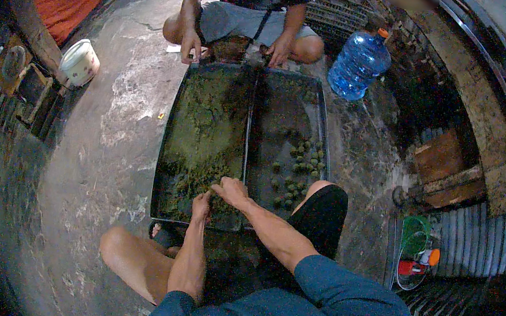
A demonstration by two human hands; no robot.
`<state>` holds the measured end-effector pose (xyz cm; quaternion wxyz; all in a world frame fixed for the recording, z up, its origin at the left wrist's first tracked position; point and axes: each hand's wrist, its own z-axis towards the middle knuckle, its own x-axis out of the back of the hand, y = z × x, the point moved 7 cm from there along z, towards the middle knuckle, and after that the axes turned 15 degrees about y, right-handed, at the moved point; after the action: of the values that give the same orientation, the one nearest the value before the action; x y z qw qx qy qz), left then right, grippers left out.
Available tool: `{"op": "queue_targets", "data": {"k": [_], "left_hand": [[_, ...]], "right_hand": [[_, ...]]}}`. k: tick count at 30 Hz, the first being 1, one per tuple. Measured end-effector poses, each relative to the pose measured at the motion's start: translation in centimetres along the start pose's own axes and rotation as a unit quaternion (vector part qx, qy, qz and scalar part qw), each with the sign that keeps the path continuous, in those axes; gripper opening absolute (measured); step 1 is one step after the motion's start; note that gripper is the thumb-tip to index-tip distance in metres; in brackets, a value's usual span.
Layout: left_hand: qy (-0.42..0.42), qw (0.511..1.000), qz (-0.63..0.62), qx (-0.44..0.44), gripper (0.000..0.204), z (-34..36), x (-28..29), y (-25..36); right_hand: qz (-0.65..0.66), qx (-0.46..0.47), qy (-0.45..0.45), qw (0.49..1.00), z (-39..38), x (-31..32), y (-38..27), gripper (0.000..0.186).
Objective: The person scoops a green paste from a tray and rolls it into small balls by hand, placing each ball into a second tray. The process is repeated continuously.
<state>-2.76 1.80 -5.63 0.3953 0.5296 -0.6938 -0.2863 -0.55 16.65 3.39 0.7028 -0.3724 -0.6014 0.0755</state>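
Two shallow dark trays lie side by side between me and another person. The left tray (163, 141) holds loose green, crumbly powder (203, 126), heaped more thickly at its near end. The right tray (327, 123) has several small green balls (300, 160) on its dark bottom. My left hand (201, 202) is down in the near right part of the powder, fingers curled. Just above and right of it, my right hand (230, 190) is bent over the same heap near the divide between trays, fingers also curled. What either hand holds is too small or hidden to make out.
A cross-legged person (238, 17) sits opposite, both hands at the trays' far edge. A blue water jug (356, 66) stands right of them, stacked crates (329, 3) behind. A white bucket (79, 62) is at left. Small containers (427, 258) sit by my right side.
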Motion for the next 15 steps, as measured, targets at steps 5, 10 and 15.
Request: {"op": "queue_targets", "data": {"k": [5, 10, 15], "left_hand": [[0.047, 0.995, -0.067, -0.06, 0.031, -1.1, -0.7, 3.1], [0.073, 0.996, -0.017, -0.049, 0.034, 1.6, 1.2, -0.2], [-0.004, 0.971, -0.217, 0.099, 0.033, -0.8, -1.5, 1.6]], "right_hand": [[0.048, -0.003, 0.018, 0.999, 0.7, -0.2, 0.6, 0.038], [0.082, -0.039, -0.013, 0.996, 0.2, -0.3, -0.6, 0.034], [0.109, 0.014, 0.035, 0.993, 0.6, 0.9, -0.6, 0.036]]}}
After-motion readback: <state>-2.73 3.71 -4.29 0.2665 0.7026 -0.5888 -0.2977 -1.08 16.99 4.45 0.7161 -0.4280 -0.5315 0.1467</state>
